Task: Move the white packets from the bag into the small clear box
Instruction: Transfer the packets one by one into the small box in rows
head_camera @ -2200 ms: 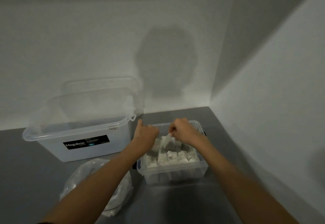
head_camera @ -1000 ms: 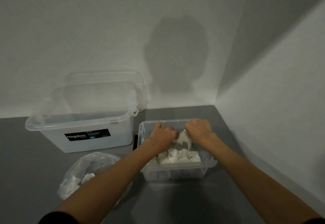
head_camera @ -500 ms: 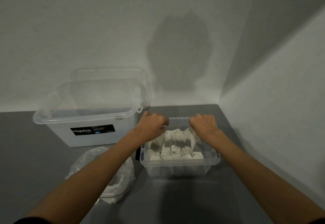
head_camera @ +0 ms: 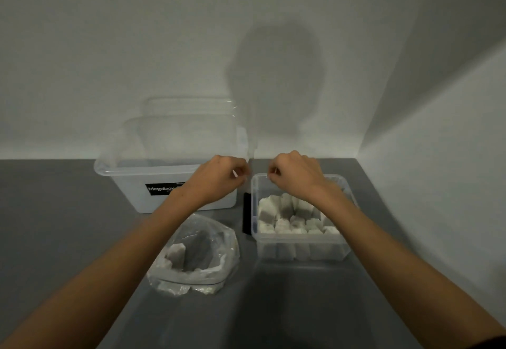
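White packets (head_camera: 294, 222) are not plainly in either grip as I watch from my station. The left grip (head_camera: 219, 176) hangs with its fingers curled in toward the palm, and a small white sliver shows at its fingertips. I cannot tell what the sliver is, or whether the fingers actually pinch it. The right grip (head_camera: 295, 174) is curled the same way, thumb and forefinger drawn together, and I cannot tell if anything sits between them. The two grips are close together but apart, knuckles up.

Just below the right grip stands the small clear box (head_camera: 254, 198), with the packets packed upright in rows inside, most of them along its front and left side. The left grip hovers over the near right corner of the large clear box (head_camera: 131, 184), which carries a black Megabox label (head_camera: 161, 188) partly hidden by my left wrist. A clear lid (head_camera: 189, 107) leans on the wall behind it.

A narrow black object (head_camera: 247, 214) lies between the two boxes. Nearer to me, beside the small box, the plastic bag (head_camera: 221, 242) sits open on the grey desk (head_camera: 54, 225) with more white packets visible in it.
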{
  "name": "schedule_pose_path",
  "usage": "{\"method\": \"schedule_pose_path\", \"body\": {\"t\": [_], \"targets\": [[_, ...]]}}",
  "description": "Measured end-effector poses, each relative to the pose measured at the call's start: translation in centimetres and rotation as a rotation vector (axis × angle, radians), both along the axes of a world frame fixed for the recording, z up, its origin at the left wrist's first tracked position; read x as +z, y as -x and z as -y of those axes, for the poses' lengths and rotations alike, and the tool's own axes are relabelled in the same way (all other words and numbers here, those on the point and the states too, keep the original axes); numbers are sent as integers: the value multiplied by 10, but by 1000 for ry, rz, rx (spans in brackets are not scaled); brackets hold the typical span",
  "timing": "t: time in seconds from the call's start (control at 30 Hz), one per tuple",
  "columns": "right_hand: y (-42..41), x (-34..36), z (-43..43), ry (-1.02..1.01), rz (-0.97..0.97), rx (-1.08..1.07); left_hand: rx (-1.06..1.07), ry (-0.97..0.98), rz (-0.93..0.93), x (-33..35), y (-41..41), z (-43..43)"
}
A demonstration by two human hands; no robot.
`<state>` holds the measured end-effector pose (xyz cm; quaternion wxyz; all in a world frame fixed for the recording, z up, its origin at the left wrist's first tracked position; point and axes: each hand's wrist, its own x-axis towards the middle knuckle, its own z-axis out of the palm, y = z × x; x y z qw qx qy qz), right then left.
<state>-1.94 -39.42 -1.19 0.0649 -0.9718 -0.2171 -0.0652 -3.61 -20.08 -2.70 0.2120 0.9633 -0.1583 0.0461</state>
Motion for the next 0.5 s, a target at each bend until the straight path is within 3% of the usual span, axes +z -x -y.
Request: {"method": "schedule_pose_path", "body": {"t": [0.13, 0.3, 0.5], "targets": [[19, 3, -48, -91, -87, 105, 48, 96, -95, 1, 21, -41], [36, -19, -101, -225, -286, 212, 13, 22, -202, -20, 42, -89], [50, -79, -157, -199, -523, 191, 76, -35, -207, -59, 52, -128]]}}
